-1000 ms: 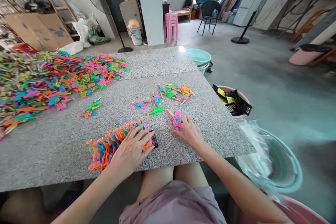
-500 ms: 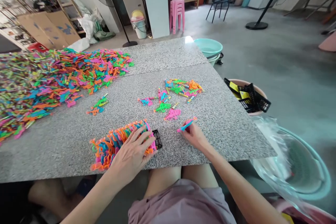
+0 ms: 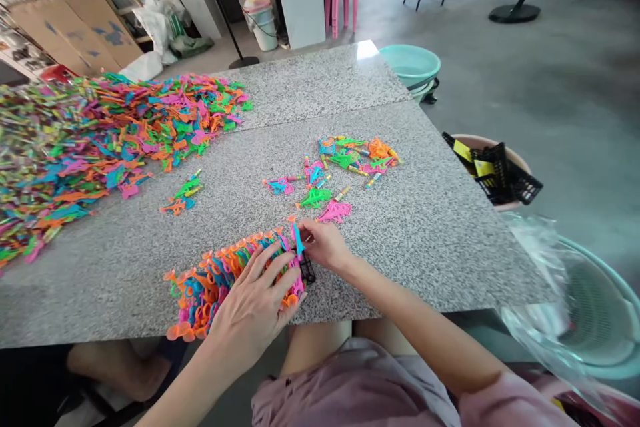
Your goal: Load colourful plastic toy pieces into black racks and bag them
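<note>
A packed row of colourful small plastic toys (image 3: 205,283) with orange knobbed ends stands along the table's front edge. At the row's right end, a black plastic basket (image 3: 308,268) shows in part. My left hand (image 3: 255,287) lies across the right part of the row, fingers spread over its top and thumb on the near side. Between the fingertips of my right hand (image 3: 323,241) is a blue plastic toy (image 3: 299,240) with an orange end, upright against the row's right end. Just beyond lie a pink toy (image 3: 335,212) and a green toy (image 3: 315,197).
A big heap of mixed plastic toys (image 3: 120,140) covers the left of the speckled table (image 3: 425,247). A loose cluster (image 3: 350,157) and a few strays (image 3: 185,193) lie farther in. Right of the table stand a tub of black baskets (image 3: 493,170) and a turquoise basin (image 3: 413,65).
My right hand has moved left with the blue toy, bringing it to the row's right end and turning it upright. My left hand stays on the row. The view has tilted down slightly.
</note>
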The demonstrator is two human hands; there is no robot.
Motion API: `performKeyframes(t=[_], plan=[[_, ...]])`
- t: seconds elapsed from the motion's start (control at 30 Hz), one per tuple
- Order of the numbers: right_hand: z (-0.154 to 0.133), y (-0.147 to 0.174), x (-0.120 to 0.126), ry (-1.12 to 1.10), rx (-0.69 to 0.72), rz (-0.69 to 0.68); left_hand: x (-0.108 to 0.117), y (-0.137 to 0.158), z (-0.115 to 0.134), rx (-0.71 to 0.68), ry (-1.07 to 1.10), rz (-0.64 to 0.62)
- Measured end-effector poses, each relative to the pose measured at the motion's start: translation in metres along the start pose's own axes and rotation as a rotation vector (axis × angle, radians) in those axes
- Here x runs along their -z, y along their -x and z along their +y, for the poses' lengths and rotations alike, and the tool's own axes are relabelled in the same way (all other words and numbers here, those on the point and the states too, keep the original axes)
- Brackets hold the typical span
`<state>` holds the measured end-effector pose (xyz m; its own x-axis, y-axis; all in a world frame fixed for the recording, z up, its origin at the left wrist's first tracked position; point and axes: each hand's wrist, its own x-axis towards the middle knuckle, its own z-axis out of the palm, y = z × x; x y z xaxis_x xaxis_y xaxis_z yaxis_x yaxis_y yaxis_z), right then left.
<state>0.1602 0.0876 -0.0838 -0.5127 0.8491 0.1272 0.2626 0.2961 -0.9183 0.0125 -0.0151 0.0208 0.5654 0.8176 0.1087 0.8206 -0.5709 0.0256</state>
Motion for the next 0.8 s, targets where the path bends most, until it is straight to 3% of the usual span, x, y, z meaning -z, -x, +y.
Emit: performKeyframes(t=[0.13, 0.4, 0.67, 0.8], plan=[[0.002, 0.004, -0.002, -0.085, -0.014, -0.067, -0.002, 0.002, -0.001, -0.008, -0.005, 0.026], [-0.002, -0.004, 0.000, -0.008, -0.075, -0.032, -0.004, 0.003, -0.003, -0.019, -0.021, 0.029], [-0.003, -0.002, -0.001, 0.149, 0.024, -0.084, -0.006, 0.004, -0.003, -0.009, -0.026, 0.061], [-0.013, -0.006, -0.006, 0.251, 0.060, -0.163, -0.003, 0.003, -0.002, -0.087, -0.066, 0.106]])
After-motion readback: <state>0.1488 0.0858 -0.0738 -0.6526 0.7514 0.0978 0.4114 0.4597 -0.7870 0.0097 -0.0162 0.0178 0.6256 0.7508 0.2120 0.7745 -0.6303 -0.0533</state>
